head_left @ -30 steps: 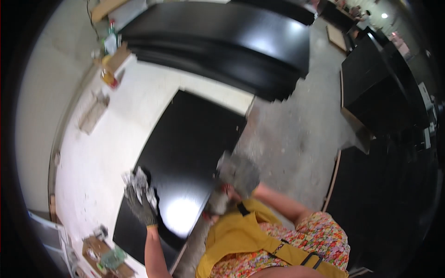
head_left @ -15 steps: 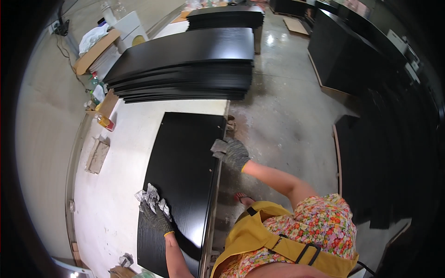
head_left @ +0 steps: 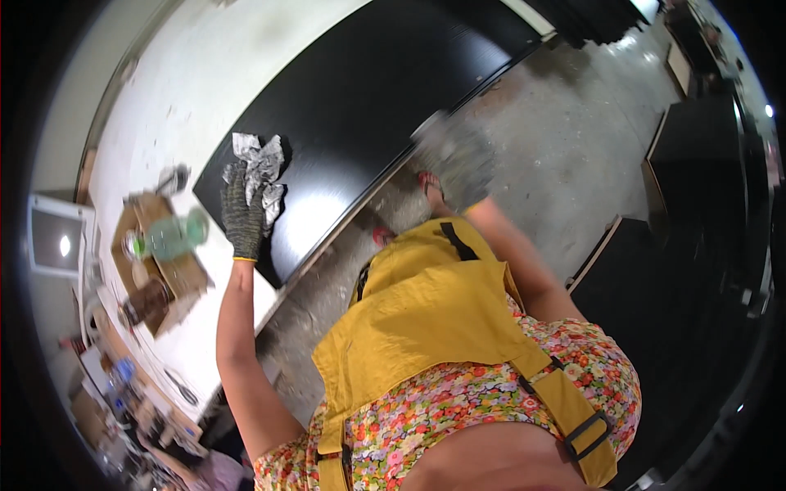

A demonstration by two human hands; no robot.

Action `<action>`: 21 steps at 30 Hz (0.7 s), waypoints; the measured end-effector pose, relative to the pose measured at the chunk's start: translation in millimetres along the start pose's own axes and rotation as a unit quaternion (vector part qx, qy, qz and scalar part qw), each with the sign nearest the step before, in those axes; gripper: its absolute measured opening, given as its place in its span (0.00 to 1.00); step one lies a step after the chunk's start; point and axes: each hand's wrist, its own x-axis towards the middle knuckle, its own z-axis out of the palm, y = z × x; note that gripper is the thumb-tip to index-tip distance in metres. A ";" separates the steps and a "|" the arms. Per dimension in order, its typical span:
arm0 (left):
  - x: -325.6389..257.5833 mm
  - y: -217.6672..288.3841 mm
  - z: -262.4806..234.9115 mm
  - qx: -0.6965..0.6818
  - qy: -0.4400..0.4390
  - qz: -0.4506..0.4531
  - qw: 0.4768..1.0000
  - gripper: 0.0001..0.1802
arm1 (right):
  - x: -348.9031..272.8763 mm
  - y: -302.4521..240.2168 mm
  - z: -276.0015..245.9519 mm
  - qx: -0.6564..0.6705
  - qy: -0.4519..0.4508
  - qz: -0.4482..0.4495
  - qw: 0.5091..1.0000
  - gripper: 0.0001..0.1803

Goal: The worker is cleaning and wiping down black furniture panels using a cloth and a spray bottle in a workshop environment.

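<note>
A long black panel (head_left: 360, 90) lies on the white worktable (head_left: 155, 98). My left hand (head_left: 244, 214), in a grey knit glove, presses a crumpled grey-white rag (head_left: 264, 164) on the panel near its closer end. My right hand (head_left: 463, 159), gloved the same way, is smeared by motion at the panel's right edge. A small grey block (head_left: 429, 128), blurred too, shows at its fingertips.
On the table's left stands a cardboard box (head_left: 176, 278) with a green plastic bottle (head_left: 178, 234). Black stacked panels (head_left: 602, 16) rise at the far end; more black boards (head_left: 655, 327) stand right. Another person's pink sleeve (head_left: 221, 472) shows at lower left.
The view has swung toward the panel's near end, bringing the box and bottle into sight. My left hand stays on the rag; my right hand has moved nearer along the panel's right edge.
</note>
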 end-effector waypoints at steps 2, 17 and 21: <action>-22.5 -11.9 -12.5 -0.088 0.015 -0.042 0.995 0.28 | 41.6 59.9 -5.5 0.274 0.184 -0.016 0.944 0.16; -50.7 -7.3 -21.8 -0.072 0.106 -0.035 0.991 0.27 | -75.9 -110.2 -19.8 0.224 -0.064 -0.245 0.941 0.28; -45.2 0.0 -19.8 -0.040 0.119 -0.008 0.992 0.26 | -40.8 -118.9 -63.4 0.308 -0.086 -0.329 0.889 0.24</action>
